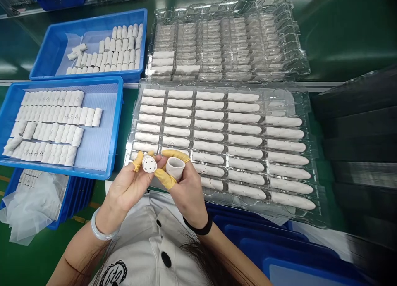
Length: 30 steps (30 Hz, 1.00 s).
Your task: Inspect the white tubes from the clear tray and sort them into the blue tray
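Observation:
My left hand (128, 187) pinches a small white cap piece (149, 164) with holes in its flat face, yellow finger cots on thumb and forefinger. My right hand (186, 187), also in yellow cots, grips a white hollow tube piece (175, 167) with its open end turned up. The two pieces are held close together, just in front of the near edge of a clear plastic tray (313, 213) filled with rows of long white parts (245, 139).
A second clear tray (294, 58) lies behind the first. Two blue bins (111, 125) (56, 42) at the left hold short white pieces. Stacked blue bins and plastic bags (34, 203) sit lower left; dark trays (356, 125) at the right.

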{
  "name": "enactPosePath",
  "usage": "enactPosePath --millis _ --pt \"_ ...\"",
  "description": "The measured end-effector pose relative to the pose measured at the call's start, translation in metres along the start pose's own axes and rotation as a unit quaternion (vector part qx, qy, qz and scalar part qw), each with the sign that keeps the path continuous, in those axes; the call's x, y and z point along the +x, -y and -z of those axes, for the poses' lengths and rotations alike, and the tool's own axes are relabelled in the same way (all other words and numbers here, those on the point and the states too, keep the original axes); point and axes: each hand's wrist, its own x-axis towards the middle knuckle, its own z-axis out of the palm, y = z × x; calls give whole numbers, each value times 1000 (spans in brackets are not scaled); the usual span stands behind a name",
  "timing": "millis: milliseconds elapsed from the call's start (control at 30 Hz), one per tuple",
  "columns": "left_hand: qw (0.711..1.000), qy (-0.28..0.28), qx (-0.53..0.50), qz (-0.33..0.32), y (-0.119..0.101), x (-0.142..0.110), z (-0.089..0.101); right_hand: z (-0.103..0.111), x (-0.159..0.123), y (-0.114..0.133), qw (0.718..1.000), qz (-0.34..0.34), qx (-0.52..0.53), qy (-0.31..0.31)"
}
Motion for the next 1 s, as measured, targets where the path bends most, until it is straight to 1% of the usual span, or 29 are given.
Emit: enactPosePath --millis 67,133,200,267,333,400,467,533,667,733,867,933,1000 --pt "999 26 24 -12 -1 1 3 2 -1 -2 999 -23 19 19" --pt "994 83 70 -27 -3 5 7 5 1 -2 995 -57 71 51" --pt "979 150 130 -50 -4 10 12 9 4 0 980 -109 145 87" --pt "961 191 186 -75 -4 15 16 13 8 3 956 -170 207 121" --pt "950 191 230 -92 -2 19 19 16 13 6 932 -219 247 151" --pt "944 175 258 -107 0 21 21 18 15 7 916 -242 273 166" --pt "940 165 270 -130 1 20 22 18 16 8 909 -249 288 171" --pt "935 168 273 -150 1 19 23 17 16 8 905 -252 296 171" --pt "934 163 273 -161 -3 18 22 16 17 7 905 -253 302 157" --pt "938 162 269 -147 -5 19 22 17 17 5 911 -239 299 154" --pt "949 201 226 -86 -7 21 22 18 16 0 919 -200 291 174" --pt "952 212 214 -58 -8 21 22 16 14 -2 923 -197 285 167" --pt "953 216 210 -32 -8 21 23 13 12 -2 926 -204 280 148"
